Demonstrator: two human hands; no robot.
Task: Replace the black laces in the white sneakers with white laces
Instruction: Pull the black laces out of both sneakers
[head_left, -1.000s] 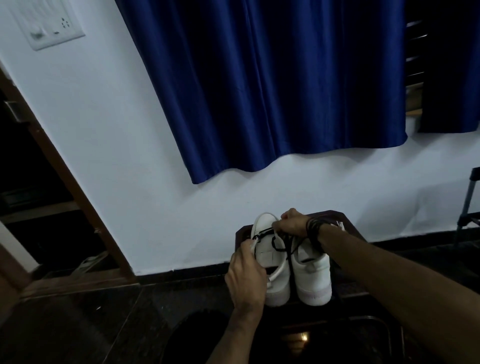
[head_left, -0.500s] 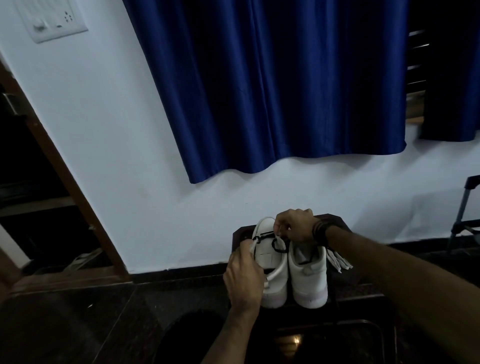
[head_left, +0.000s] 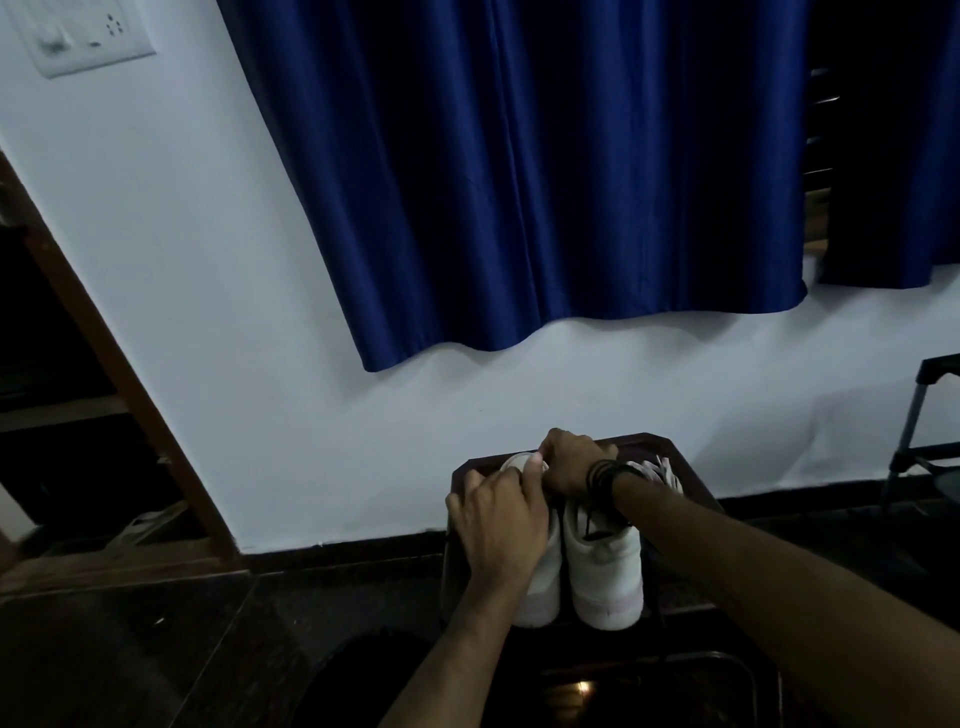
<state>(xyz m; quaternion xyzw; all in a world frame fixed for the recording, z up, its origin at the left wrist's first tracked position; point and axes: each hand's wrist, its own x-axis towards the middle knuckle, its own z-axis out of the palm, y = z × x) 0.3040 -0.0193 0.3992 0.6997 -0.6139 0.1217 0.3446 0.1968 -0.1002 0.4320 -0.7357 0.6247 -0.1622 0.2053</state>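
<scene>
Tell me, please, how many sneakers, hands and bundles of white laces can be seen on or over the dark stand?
White sneakers: 2, left, right
Hands: 2, left hand, right hand
White lace bundles: 1, white laces
Total: 5

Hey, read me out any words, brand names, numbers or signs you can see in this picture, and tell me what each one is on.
No readable text anywhere in this view.
White sneakers: no brand or logo shows on the parts in view.
Switch plate on the wall: only switches and socket holes, no legible marking.
Blue curtain and dark stool under the shoes: plain, no lettering.
Both hands cover the left shoe's upper, so any mark there is hidden.
</scene>
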